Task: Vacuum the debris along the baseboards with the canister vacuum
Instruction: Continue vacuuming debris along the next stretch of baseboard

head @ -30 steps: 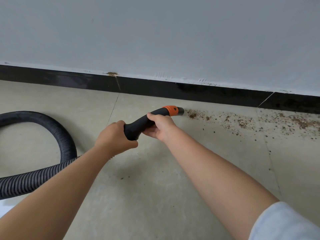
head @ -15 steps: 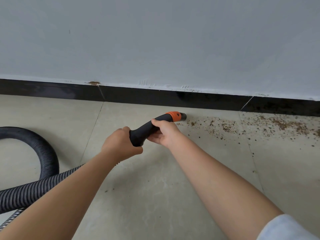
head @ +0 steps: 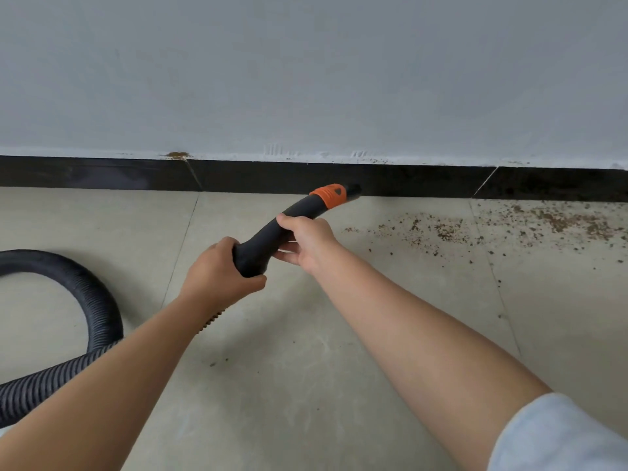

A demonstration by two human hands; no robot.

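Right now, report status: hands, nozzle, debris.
Left hand and right hand both grip the nozzle. Tip at baseboard. Debris remains to the right. Nothing in the way.

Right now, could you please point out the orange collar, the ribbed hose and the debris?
orange collar (head: pixel 329 195), head view, middle of the band.
ribbed hose (head: pixel 98 300), head view, curve of the loop.
debris (head: pixel 557 220), head view, densest patch.

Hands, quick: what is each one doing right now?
Left hand: closed, gripping the rear end of the black vacuum handle.
Right hand: closed round the same handle, farther forward, behind the orange collar.
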